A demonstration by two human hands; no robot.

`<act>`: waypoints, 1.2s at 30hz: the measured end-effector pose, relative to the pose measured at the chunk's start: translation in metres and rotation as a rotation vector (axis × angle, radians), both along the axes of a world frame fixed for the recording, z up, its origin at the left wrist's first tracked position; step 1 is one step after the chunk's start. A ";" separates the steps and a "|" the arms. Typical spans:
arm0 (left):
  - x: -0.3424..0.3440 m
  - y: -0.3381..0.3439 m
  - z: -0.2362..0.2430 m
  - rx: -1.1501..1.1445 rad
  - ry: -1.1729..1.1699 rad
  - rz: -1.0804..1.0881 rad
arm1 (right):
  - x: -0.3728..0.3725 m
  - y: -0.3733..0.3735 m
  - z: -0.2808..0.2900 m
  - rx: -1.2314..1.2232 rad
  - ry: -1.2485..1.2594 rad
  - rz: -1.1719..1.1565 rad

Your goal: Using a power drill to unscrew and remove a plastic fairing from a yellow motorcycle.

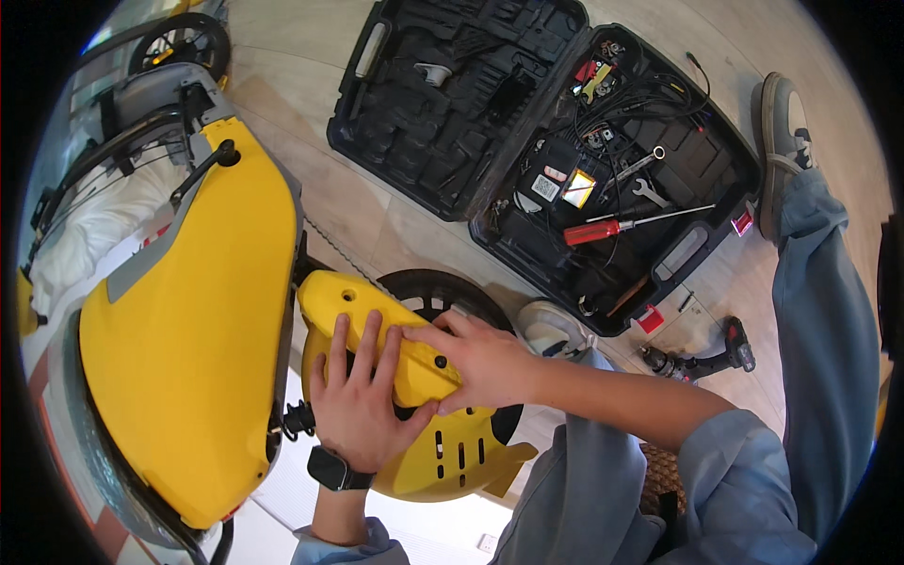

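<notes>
A long yellow plastic cover (329, 294) with a round hole near its far end lies over the black wheel (447, 285) of a yellow two-wheeled vehicle. My left hand (363, 405), a dark watch on its wrist, rests flat across the cover with fingers stretched out. From the right, my right hand (490, 363) straddles the cover's near end, fingers on top and thumb at the lower side. A black round fastener (440, 362) shows beside its fingers. Below both hands is a slotted yellow fender (433, 476) around the wheel.
The vehicle's large yellow body panel (188, 348) stands at left, with a coil spring (299, 420) beside my left hand. An open black tool case (490, 202) holds cables, wrenches and a red screwdriver (591, 232). A cordless drill (702, 360) lies on the floor at right.
</notes>
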State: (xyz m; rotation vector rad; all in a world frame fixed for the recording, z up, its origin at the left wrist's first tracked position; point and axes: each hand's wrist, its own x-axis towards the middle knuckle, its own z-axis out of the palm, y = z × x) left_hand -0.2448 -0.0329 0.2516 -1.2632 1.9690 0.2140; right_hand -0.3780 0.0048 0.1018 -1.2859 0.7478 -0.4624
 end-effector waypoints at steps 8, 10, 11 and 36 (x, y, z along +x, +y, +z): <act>-0.001 -0.002 0.000 0.061 -0.058 0.034 | 0.000 -0.004 0.003 0.001 0.041 0.004; -0.001 -0.001 -0.003 0.061 -0.070 0.045 | 0.000 -0.008 0.001 -0.050 0.062 0.011; -0.001 0.000 -0.003 0.050 -0.081 0.052 | 0.000 -0.010 0.002 -0.039 0.063 0.015; -0.001 -0.018 -0.015 0.249 0.043 0.119 | -0.002 -0.010 -0.007 -0.010 -0.077 0.023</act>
